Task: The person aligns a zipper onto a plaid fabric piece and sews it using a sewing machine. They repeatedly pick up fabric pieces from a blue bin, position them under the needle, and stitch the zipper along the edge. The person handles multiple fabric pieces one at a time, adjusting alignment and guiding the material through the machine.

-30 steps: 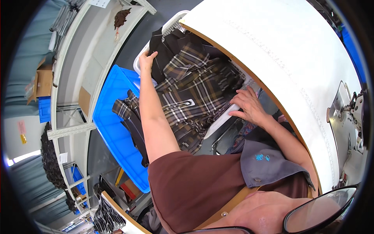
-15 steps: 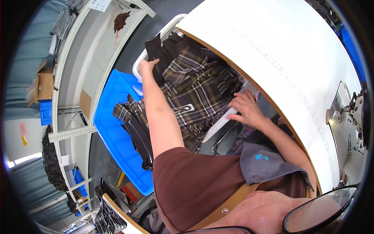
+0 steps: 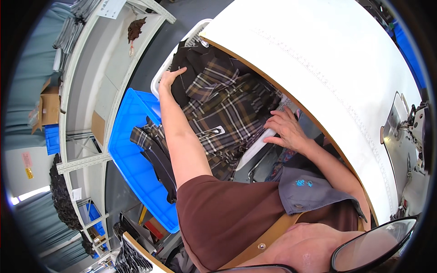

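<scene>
A white plastic basket (image 3: 156, 82) holds a heap of brown, black and white plaid cloth (image 3: 230, 109), its right side partly under the table edge. At the basket's far left side is my left hand (image 3: 169, 78), its thumb over a black cloth piece (image 3: 179, 91) and its other fingers bent round the rim, mostly hidden. On the near right, my right hand (image 3: 287, 129) rests by the basket rim with fingers spread and slightly bent, touching the edge of the heap. A pale slotted tag-like piece (image 3: 219, 130) lies on the plaid cloth.
Left of the basket stands a blue bin (image 3: 132, 164), with plaid and black cloth hanging over its side. The white table (image 3: 314, 59) curves along the right, bearing a sewing machine (image 3: 416, 125). White shelving (image 3: 82, 162) stands at far left.
The view has shifted slightly, moving the scene a little leftward. The black cloth's upper end by my left hand lies lower and more crumpled. Both hands keep nearly the same places.
</scene>
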A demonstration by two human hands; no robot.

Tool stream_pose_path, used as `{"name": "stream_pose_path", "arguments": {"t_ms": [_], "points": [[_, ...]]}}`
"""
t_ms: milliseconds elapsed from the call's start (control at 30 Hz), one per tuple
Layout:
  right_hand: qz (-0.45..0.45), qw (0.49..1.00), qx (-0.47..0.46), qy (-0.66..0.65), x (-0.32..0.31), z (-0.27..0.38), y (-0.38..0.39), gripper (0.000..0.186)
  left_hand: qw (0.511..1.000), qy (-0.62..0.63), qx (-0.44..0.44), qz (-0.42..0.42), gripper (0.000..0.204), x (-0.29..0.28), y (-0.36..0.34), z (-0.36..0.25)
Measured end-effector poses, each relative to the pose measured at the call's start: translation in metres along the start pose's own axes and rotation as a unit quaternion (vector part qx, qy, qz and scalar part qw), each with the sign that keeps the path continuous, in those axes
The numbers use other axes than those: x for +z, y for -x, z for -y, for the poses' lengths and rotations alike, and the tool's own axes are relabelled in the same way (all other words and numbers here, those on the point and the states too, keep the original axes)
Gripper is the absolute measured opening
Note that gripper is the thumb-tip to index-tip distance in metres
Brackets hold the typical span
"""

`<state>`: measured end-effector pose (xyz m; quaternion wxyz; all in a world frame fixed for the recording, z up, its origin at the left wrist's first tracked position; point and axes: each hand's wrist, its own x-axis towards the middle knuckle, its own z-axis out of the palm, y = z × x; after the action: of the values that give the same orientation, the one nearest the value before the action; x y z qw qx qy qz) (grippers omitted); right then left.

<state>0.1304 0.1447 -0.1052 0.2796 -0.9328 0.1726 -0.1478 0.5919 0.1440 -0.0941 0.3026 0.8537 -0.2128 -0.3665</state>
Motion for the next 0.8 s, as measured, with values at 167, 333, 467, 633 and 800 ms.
{"name": "stream_pose_path", "arguments": {"t_ms": [167, 333, 467, 633, 800], "points": [[-0.010, 1.000, -0.009, 0.004, 0.002, -0.001, 0.000, 0.039, 0.986, -0.147, 0.034, 0.067, 0.042, -0.002, -0.013, -0.003], [-0.009, 1.000, -0.005, 0.008, 0.001, -0.003, 0.001, 0.039, 0.989, 0.017, 0.137, 0.045, 0.027, -0.025, 0.040, -0.039], [-0.020, 1.000, -0.015, 0.000, 0.005, -0.003, 0.000, 0.039, 0.972, -0.012, 0.233, -0.016, 0.023, -0.064, 0.094, -0.078], [-0.013, 1.000, -0.015, 0.000, 0.005, -0.002, 0.000, 0.038, 0.925, -0.112, 0.360, -0.047, 0.011, -0.112, 0.169, -0.131], [-0.032, 0.998, 0.008, -0.051, -0.005, 0.005, 0.001, 0.044, 0.888, -0.055, 0.450, -0.081, 0.020, -0.126, 0.245, -0.194]]}}
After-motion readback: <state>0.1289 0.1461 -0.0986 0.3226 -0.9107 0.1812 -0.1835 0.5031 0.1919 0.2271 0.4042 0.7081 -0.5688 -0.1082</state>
